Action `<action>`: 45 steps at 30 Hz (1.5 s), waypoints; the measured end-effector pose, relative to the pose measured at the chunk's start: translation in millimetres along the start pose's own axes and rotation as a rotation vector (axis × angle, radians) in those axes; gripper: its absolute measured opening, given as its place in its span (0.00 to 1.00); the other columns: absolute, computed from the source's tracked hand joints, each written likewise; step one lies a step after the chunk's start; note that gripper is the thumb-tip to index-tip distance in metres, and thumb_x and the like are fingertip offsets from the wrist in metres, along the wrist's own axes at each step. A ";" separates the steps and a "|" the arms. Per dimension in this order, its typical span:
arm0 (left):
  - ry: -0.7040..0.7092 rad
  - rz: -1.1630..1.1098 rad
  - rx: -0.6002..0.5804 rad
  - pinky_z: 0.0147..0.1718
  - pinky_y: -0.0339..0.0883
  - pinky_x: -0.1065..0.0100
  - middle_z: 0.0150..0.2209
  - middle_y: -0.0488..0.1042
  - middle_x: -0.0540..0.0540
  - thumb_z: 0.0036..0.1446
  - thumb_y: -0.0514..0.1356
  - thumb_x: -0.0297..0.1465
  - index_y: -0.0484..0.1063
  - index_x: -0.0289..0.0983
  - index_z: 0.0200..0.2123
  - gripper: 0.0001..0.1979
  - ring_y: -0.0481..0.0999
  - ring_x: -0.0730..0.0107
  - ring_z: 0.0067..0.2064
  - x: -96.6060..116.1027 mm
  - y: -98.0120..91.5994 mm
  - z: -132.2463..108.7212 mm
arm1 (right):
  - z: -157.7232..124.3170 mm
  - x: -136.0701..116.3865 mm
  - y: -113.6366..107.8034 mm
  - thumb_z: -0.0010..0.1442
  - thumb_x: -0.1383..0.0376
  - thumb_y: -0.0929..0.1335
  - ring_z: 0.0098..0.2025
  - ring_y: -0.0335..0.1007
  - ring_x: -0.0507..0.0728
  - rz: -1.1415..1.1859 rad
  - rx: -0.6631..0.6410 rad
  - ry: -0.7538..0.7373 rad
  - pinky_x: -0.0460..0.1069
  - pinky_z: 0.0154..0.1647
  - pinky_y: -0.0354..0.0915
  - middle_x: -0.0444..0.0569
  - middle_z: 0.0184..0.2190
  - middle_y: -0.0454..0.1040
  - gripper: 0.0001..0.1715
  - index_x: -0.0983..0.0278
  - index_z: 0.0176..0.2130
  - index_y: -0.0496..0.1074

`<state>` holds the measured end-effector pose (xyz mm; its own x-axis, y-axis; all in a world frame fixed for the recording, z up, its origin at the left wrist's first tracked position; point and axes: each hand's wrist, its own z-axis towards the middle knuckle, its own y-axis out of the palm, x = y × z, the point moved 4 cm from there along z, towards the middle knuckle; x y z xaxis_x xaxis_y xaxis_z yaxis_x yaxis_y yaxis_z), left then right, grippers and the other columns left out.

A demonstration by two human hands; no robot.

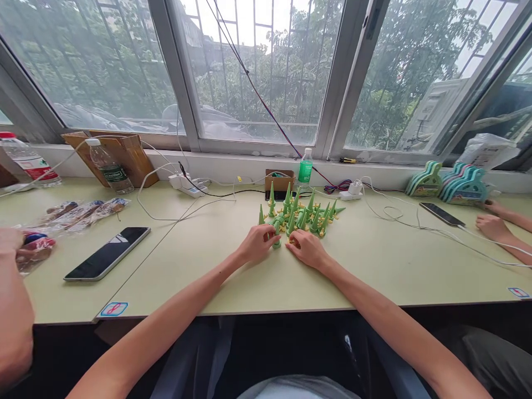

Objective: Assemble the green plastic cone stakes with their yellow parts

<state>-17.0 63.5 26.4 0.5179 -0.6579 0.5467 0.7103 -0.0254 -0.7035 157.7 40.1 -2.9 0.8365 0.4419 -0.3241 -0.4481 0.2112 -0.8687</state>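
Many green, cone-shaped plastic pieces (302, 216) with small yellow parts at their bases stand and lie in a cluster on the pale table. At its near edge, my left hand (258, 244) has its fingers closed on one upright green cone-shaped piece (277, 237). My right hand (308, 247) is just to the right, its fingers curled together at the front of the cluster. A bit of yellow shows by those fingertips, but whatever they hold is too small and covered to make out.
Behind the cluster stand a small cardboard box (280, 180) and a green-labelled bottle (305, 167). White cables (390, 213) cross the table. Phones lie left (108, 254) and right (441, 214). Other people's hands (494, 228) and an arm (12, 310) are at the sides.
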 end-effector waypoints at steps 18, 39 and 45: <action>-0.022 -0.073 -0.033 0.27 0.63 0.73 0.26 0.69 0.50 0.58 0.56 0.34 0.67 0.36 0.28 0.08 0.68 0.72 0.28 -1.9 1.5 0.6 | 3.1 -0.2 -1.6 0.67 0.66 0.62 0.34 0.69 0.55 0.081 0.095 0.008 0.48 0.35 0.59 0.51 0.35 0.75 0.12 0.65 0.35 0.72; -0.185 -0.368 -0.087 0.18 0.59 0.74 0.23 0.68 0.53 0.58 0.57 0.41 0.63 0.36 0.28 0.14 0.66 0.78 0.19 -5.9 6.6 -2.7 | -0.7 -8.0 -11.0 0.68 0.62 0.61 0.26 0.62 0.52 0.373 0.201 -0.144 0.47 0.32 0.59 0.47 0.26 0.70 0.14 0.65 0.34 0.72; -0.225 -0.523 -0.083 0.15 0.60 0.74 0.20 0.66 0.53 0.57 0.60 0.43 0.64 0.36 0.28 0.16 0.66 0.78 0.17 -3.1 6.9 -2.8 | -0.5 -8.4 -12.5 0.68 0.60 0.60 0.29 0.65 0.54 0.377 0.183 -0.114 0.48 0.33 0.61 0.49 0.29 0.73 0.16 0.65 0.35 0.72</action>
<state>-15.0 63.3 18.6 0.2027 -0.3657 0.9084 0.8642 -0.3694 -0.3415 156.4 33.4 10.5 0.5681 0.6091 -0.5533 -0.7727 0.1636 -0.6133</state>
